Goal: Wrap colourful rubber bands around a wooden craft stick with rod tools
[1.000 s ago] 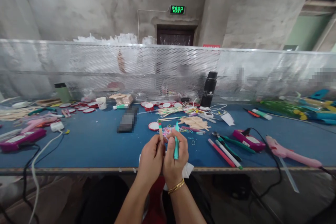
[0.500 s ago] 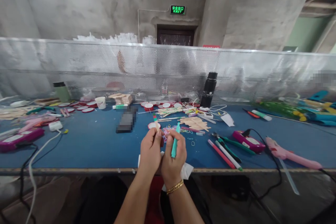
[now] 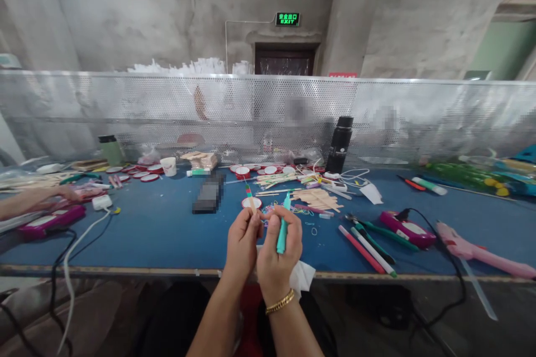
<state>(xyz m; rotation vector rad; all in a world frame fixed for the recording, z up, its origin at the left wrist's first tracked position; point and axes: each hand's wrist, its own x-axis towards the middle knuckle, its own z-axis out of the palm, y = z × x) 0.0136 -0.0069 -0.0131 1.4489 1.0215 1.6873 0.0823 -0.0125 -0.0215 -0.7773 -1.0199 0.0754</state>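
Note:
Near the table's front edge, my left hand [image 3: 243,237] is closed on a wooden craft stick [image 3: 250,199] with red and green colouring at its upper end. Beside it, my right hand [image 3: 280,248] grips a teal marker pen [image 3: 283,228], its tip pointing up and away. The fingertips of both hands meet around the lower part of the stick, which they hide. Just beyond the hands are small coloured rubber bands [image 3: 272,209], a round white disc with a red rim [image 3: 252,202] and a pile of plain craft sticks [image 3: 317,199].
Pink and white markers [image 3: 362,250], pliers [image 3: 368,237], a purple box [image 3: 407,230] and a pink glue gun [image 3: 473,248] lie right. A black bottle [image 3: 339,145] stands behind; a phone [image 3: 208,194] lies left. Another person's hand [image 3: 50,198] is far left.
Another person's hand has come into view at the far left. The view has shifted slightly left; my hands keep hold of the stick and marker with little movement.

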